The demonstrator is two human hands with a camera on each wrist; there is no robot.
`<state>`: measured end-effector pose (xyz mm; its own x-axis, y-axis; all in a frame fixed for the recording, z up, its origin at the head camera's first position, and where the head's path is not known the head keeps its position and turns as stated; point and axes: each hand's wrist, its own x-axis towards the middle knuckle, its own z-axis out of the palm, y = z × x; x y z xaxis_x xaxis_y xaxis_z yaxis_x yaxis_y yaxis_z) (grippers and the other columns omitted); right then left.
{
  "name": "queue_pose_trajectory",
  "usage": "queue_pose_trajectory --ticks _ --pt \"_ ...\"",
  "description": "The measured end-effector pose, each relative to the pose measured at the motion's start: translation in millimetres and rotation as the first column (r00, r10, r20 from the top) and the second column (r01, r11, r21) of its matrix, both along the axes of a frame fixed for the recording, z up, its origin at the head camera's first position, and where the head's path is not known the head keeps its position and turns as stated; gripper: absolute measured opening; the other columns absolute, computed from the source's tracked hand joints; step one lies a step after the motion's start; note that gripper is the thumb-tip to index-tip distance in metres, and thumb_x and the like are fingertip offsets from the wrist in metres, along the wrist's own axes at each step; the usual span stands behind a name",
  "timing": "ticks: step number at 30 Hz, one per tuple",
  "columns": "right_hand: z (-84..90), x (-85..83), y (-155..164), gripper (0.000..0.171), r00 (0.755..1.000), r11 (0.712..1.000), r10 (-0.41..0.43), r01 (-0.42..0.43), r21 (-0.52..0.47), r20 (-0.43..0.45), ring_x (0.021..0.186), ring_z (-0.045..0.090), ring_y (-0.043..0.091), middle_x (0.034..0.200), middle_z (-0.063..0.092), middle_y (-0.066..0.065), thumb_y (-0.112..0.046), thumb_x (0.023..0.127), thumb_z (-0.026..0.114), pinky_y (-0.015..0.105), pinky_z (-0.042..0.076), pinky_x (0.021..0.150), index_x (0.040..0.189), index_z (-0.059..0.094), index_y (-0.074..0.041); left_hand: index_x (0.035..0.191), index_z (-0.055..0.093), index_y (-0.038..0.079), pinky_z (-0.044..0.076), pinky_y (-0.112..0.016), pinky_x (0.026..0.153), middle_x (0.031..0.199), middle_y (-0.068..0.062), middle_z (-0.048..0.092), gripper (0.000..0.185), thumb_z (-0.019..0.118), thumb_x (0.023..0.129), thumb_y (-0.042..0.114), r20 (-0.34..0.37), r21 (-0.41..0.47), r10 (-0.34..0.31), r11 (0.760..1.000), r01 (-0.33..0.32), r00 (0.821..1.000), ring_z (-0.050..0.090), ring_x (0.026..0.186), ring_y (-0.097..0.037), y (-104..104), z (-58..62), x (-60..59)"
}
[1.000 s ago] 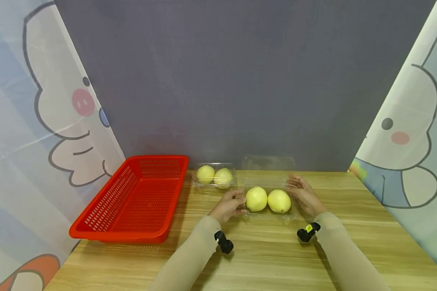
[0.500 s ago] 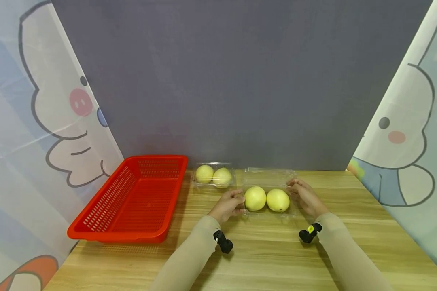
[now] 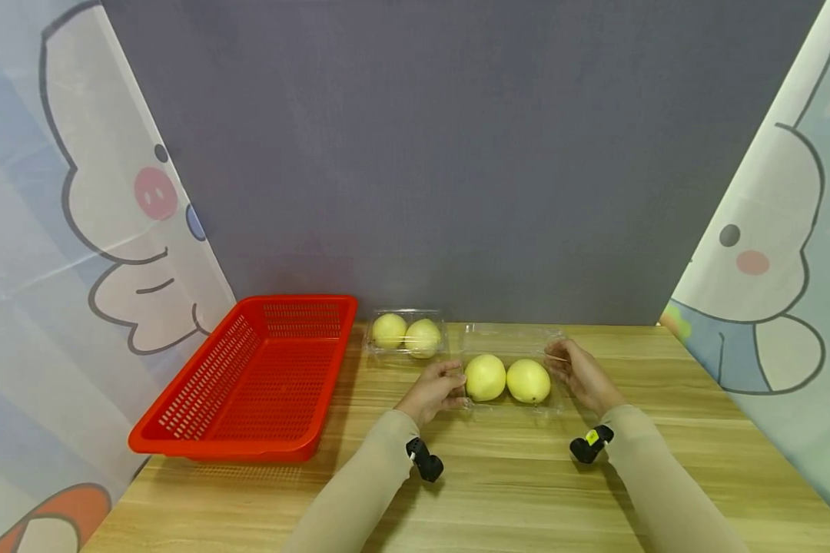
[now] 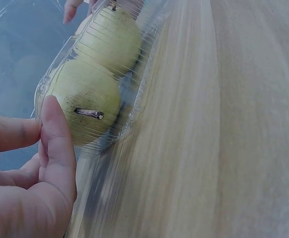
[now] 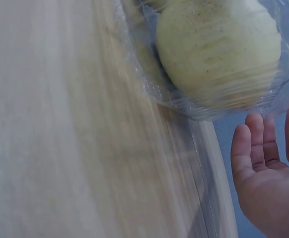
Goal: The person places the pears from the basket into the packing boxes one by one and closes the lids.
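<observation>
A clear plastic clamshell box (image 3: 512,409) lies on the table with two round yellow pears in it, the left pear (image 3: 486,378) and the right pear (image 3: 529,382) side by side. Its lid (image 3: 508,338) is swung back toward the dark wall. My left hand (image 3: 430,392) pinches the box's left rim between thumb and finger; the left wrist view shows a stemmed pear (image 4: 85,99) right behind the ribbed plastic. At the right side, my right hand (image 3: 581,376) has its fingers nearly straight, tips at the back corner near the lid. In the right wrist view those fingertips (image 5: 255,126) meet the plastic edge.
Behind my left hand stands a second clear box (image 3: 406,313) holding two pears. A red perforated basket (image 3: 304,445) sits at the left of the wooden table (image 3: 498,491). A dark grey wall (image 3: 415,153) closes off the back, with printed cloth on both sides.
The lid's upper edge has dropped lower against the wall. My right hand has shifted slightly at the back corner. My left hand keeps its pinch on the rim, and the pears stay put.
</observation>
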<state>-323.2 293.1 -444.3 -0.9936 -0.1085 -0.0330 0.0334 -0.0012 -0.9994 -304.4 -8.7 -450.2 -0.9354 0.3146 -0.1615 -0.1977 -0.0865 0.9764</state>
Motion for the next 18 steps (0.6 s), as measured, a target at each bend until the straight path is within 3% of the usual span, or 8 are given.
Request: queue_pose_trajectory --ticks 13,15,18 --pt "-1.5 3.3 0.0 0.049 0.999 0.999 0.034 -0.033 0.031 -0.018 0.097 0.052 0.013 0.119 0.043 0.008 -0.024 0.107 0.033 0.024 0.050 0.086 0.141 0.031 0.012 0.149 0.042 0.001 0.057 -0.027 0.069 0.128 -0.017 0.047 0.052 0.059 0.101 0.006 0.005 -0.010 -0.007 1.000 0.007 1.000 0.055 0.090 -0.021 -0.4 0.6 -1.0" --pt "-2.2 3.5 0.5 0.054 0.999 0.999 0.040 -0.039 0.037 -0.018 0.097 0.052 0.012 0.122 0.040 0.009 -0.024 0.108 0.033 0.023 0.049 0.086 0.145 0.026 0.013 0.149 0.042 0.001 0.057 -0.027 0.070 0.128 -0.017 0.048 0.052 0.059 0.101 0.006 0.008 -0.005 -0.009 1.000 0.009 1.000 0.056 0.090 -0.021 -0.5 0.3 -1.2" --pt "-2.7 4.3 1.7 0.057 0.998 0.997 0.058 -0.056 0.055 -0.022 0.095 0.049 0.012 0.135 0.036 0.021 -0.024 0.108 0.031 0.023 0.048 0.083 0.149 0.020 0.014 0.149 0.042 0.000 0.057 -0.027 0.071 0.128 -0.018 0.048 0.052 0.059 0.101 0.006 0.011 0.004 -0.010 1.000 0.010 1.000 0.056 0.089 -0.020 -0.7 -0.2 -1.4"
